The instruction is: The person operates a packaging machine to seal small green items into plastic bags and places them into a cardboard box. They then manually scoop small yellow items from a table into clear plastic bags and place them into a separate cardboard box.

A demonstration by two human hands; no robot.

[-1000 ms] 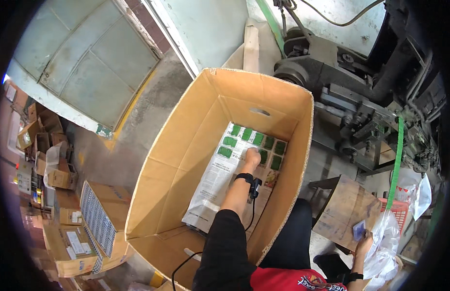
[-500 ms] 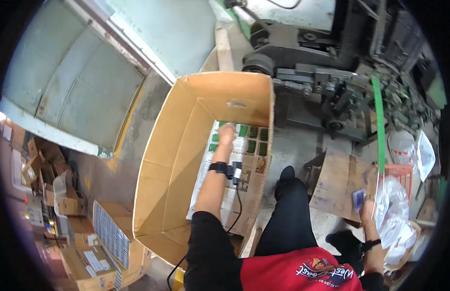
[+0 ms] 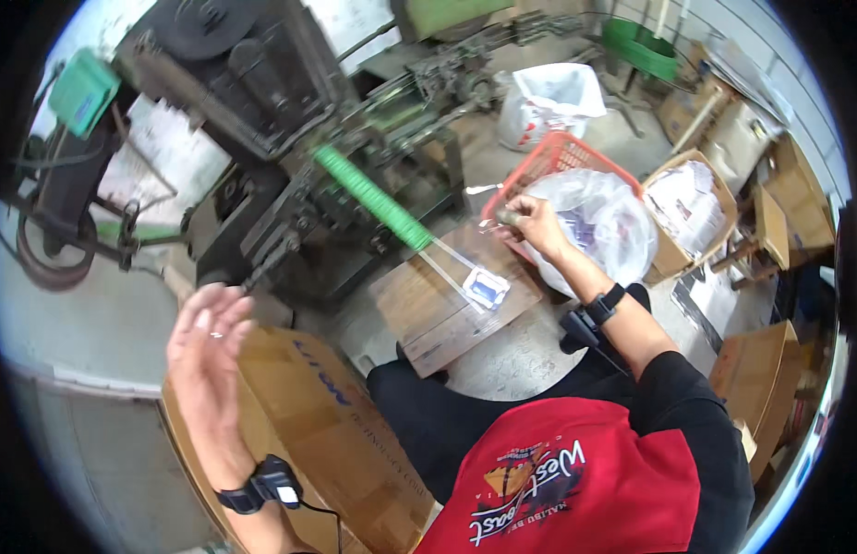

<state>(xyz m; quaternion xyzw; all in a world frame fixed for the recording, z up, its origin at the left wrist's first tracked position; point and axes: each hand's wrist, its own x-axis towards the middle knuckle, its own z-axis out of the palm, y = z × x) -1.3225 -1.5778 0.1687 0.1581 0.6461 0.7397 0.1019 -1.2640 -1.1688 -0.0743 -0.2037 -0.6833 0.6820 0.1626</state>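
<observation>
My left hand (image 3: pixel 207 346) is raised at the left with its fingers apart and nothing seen in it; motion slightly smears it. It is above the edge of a large cardboard box (image 3: pixel 308 415). My right hand (image 3: pixel 537 226) is beside the red plastic basket, its fingers pinched on a small grey-green object (image 3: pixel 508 217) whose kind I cannot make out. Shiny clear film (image 3: pixel 488 224) shows by those fingertips. Between my hands, a row of green pieces (image 3: pixel 378 198) slopes down two thin rails. A blue-and-white packet (image 3: pixel 487 289) lies at their lower end, over a wooden board (image 3: pixel 428 323).
A dark machine (image 3: pixel 253 83) stands behind the rails. To the right, the red basket (image 3: pixel 562 148) holds clear plastic bags (image 3: pixel 622 222), next to a carton of papers (image 3: pixel 692 212). A white bag (image 3: pixel 550 102) stands behind it. A cable runs from my left wrist strap (image 3: pixel 262 485).
The view has swung right, toward the machine and rails. My left hand has come out of the box where it was at the green pieces; my right hand no longer has the bluish packet.
</observation>
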